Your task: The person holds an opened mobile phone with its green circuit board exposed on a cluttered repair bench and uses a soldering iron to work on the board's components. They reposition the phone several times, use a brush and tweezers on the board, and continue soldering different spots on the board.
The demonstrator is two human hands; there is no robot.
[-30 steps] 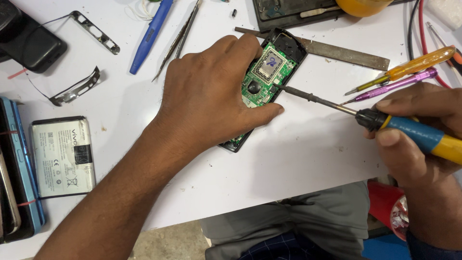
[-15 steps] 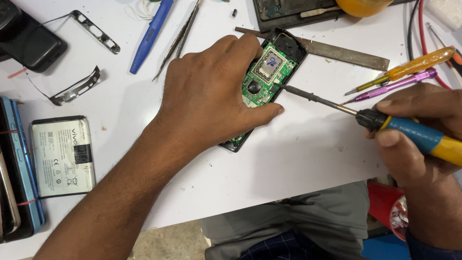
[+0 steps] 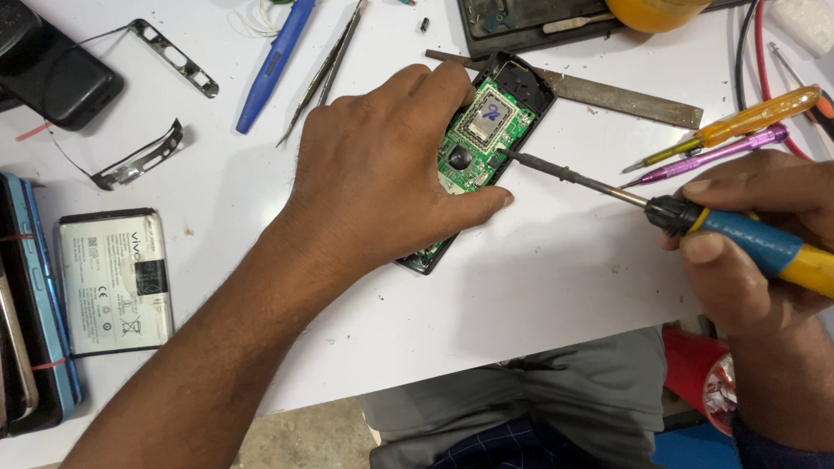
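Note:
An opened small black phone (image 3: 512, 87) lies on the white table (image 3: 539, 278), its green circuit board (image 3: 473, 143) with a metal shield exposed. My left hand (image 3: 382, 174) lies flat over the phone's lower half and holds it down, thumb along its right edge. My right hand (image 3: 756, 243) grips a soldering iron (image 3: 747, 239) with a blue and yellow handle. Its dark tip (image 3: 508, 155) touches the board's right side.
A flat phone battery (image 3: 113, 278) and a blue-edged phone (image 3: 30, 304) lie at the left. Metal frame strips (image 3: 143, 156), a blue pen (image 3: 274, 65), tweezers (image 3: 321, 74), a metal ruler (image 3: 625, 95) and two screwdrivers (image 3: 730, 130) surround the phone. A black phone (image 3: 52, 74) sits top left.

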